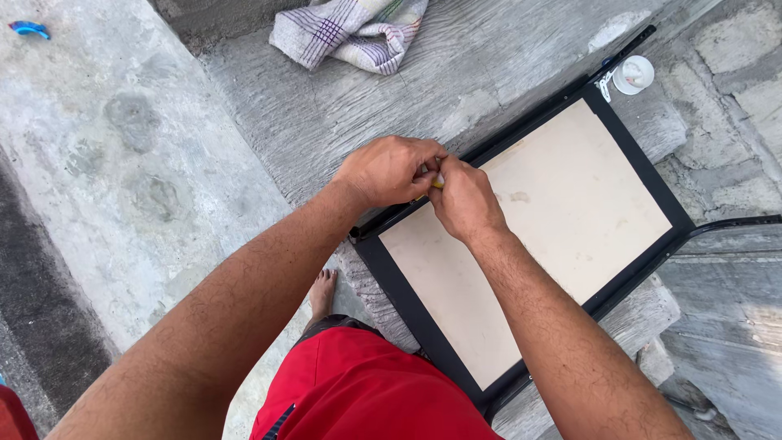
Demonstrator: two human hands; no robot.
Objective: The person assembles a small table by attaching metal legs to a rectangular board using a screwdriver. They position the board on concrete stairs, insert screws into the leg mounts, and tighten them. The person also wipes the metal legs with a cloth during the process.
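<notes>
Both hands meet at the far edge of the black-framed board (538,228) lying flat on the table (456,73), the left hand (389,169) and right hand (463,198) pinching a small yellowish piece (438,184) together, steadying it against the frame.

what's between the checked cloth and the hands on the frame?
Only bare weathered wood plank, per the head view. The checked cloth lies at the top; the left hand and right hand meet at the black frame edge.
</notes>
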